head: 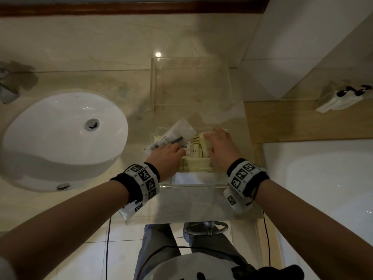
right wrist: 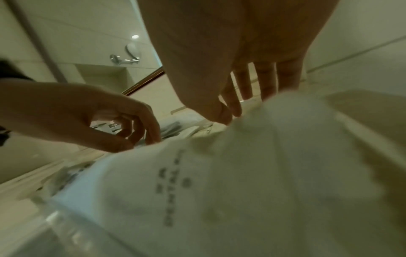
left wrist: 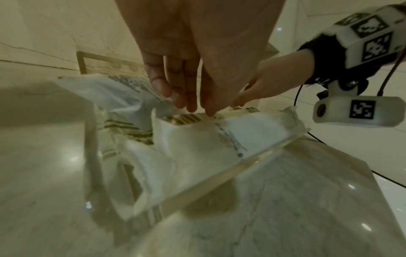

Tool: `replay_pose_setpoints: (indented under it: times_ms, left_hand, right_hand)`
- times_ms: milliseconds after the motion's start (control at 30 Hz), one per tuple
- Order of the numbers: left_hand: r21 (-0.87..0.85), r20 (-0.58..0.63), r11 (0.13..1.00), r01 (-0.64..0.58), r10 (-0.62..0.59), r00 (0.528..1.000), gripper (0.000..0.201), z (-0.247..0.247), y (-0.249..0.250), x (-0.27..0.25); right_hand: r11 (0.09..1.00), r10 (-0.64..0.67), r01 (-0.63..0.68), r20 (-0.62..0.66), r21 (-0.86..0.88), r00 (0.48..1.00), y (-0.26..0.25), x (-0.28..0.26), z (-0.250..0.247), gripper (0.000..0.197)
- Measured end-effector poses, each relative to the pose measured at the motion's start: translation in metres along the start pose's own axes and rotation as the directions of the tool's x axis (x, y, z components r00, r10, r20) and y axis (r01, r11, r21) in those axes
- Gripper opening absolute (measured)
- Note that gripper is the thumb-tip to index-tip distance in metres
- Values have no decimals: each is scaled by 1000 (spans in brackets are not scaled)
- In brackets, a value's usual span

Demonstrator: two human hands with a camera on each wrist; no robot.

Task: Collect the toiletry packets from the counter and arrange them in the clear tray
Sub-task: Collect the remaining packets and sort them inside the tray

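Observation:
A clear tray point(head: 193, 186) sits at the counter's front edge, with several cream and white toiletry packets point(head: 195, 166) in it. A long white packet point(head: 179, 132) with a dark item inside lies tilted across the tray's back left corner. My left hand point(head: 171, 154) is at its near end, thumb and curled fingertips closing on it point(left wrist: 195, 109). My right hand point(head: 220, 144) lies flat on the cream packets at the tray's right, fingers straight point(right wrist: 237, 107). A white printed packet point(right wrist: 241, 165) fills the tray's front.
A white sink point(head: 64, 138) takes the counter's left side, with a faucet point(head: 6, 87) at the far left. A clear acrylic stand point(head: 155, 81) stands behind the tray. A white box point(head: 339, 98) sits on the right ledge above a bathtub point(head: 323, 188).

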State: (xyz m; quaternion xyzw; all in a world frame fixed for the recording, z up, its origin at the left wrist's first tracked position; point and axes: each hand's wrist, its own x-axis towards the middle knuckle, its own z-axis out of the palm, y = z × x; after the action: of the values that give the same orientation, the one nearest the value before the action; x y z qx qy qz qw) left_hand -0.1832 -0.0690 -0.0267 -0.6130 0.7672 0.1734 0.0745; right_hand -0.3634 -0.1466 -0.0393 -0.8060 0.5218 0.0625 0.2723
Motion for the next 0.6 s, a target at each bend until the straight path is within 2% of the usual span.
replay_pose_setpoints:
  times_ms: [67, 133, 200, 267, 400, 600]
  left_hand:
    - [8, 1, 1000, -3, 3, 1000, 34, 1, 1, 1]
    - [9, 1, 1000, 4, -4, 1000, 34, 1, 0, 1]
    - [4, 5, 1000, 8, -8, 1000, 34, 1, -2, 2]
    - [3, 2, 1000, 3, -3, 1000, 34, 1, -3, 3]
    - [9, -10, 1000, 11, -11, 1000, 32, 2, -7, 3]
    - [-27, -39, 999, 30, -31, 999, 35, 2, -13, 2]
  right_hand:
    - [991, 22, -18, 30, -129, 999, -3, 2, 0, 43]
    - [980, 18, -21, -19, -199, 1000, -4, 1, 2, 43]
    - [969, -53, 41, -43, -245, 998, -2, -1, 5, 45]
    - [949, -126, 125, 13, -290, 992, -1, -2, 8, 42]
    - [966, -41, 43, 14, -254, 999, -2, -2, 11, 35]
    - [984, -23, 15, -44, -180, 999, -3, -1, 10, 34]
